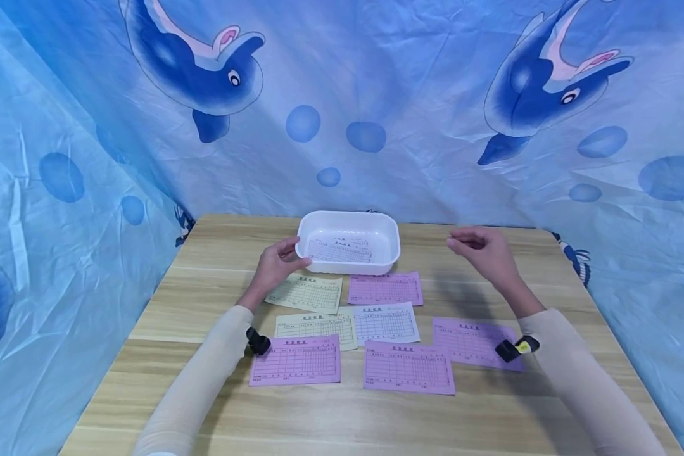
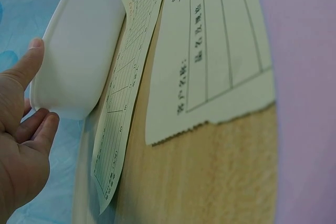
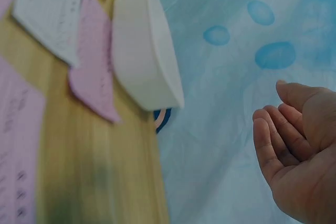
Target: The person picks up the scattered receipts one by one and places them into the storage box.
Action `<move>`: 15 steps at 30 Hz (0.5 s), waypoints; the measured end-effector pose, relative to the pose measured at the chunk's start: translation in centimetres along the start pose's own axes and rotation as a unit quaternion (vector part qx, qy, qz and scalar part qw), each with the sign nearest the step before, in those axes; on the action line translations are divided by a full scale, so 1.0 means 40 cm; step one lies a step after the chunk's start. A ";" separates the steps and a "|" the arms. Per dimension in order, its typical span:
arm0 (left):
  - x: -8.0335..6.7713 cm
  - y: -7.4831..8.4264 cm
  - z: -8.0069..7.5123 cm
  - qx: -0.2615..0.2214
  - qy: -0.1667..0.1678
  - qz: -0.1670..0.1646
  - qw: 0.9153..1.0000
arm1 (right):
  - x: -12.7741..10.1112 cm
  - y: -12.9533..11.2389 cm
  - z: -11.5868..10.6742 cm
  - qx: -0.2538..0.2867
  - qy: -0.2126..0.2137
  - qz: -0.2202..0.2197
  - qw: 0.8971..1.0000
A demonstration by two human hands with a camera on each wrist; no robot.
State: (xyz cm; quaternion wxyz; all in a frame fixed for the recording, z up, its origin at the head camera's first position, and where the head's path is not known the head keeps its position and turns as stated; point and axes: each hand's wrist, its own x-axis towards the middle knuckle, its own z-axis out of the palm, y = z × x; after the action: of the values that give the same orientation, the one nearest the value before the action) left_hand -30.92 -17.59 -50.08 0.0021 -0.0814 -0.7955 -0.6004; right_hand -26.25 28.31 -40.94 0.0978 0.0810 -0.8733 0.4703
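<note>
A white plastic tray [image 1: 348, 216] stands at the back middle of the wooden table [image 1: 330, 411] with a printed slip [image 1: 340, 251] lying inside. My left hand [image 1: 279, 263] holds the tray's near left corner [image 2: 79, 51], thumb up on the rim and fingers against the wall. My right hand [image 1: 481, 250] hovers above the table to the right of the tray [image 3: 142, 45], apart from it. Its fingers [image 3: 278, 140] are loosely curled and hold nothing.
Several form slips lie in front of the tray: yellow [image 1: 306, 293], purple [image 1: 385, 289], white [image 1: 385, 322], and purple ones [image 1: 296, 361] nearer me. A blue dolphin-print cloth [image 1: 376, 95] walls in the table at the back and sides.
</note>
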 end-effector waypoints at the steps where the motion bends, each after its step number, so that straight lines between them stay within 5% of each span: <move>1: 0.000 0.000 0.001 0.000 0.000 0.000 1.000 | -0.012 0.009 -0.006 -0.005 0.001 -0.003 1.000; 15: -0.002 -0.001 0.000 -0.001 -0.003 0.001 1.000 | -0.143 0.100 -0.098 -0.072 -0.019 -0.025 0.997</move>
State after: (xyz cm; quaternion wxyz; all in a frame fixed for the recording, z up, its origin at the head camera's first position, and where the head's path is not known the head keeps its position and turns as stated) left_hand -30.86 -17.60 -50.12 0.0005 -0.0836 -0.7948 -0.6011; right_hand -21.28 34.07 -43.46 0.0985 0.1045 -0.9043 0.4019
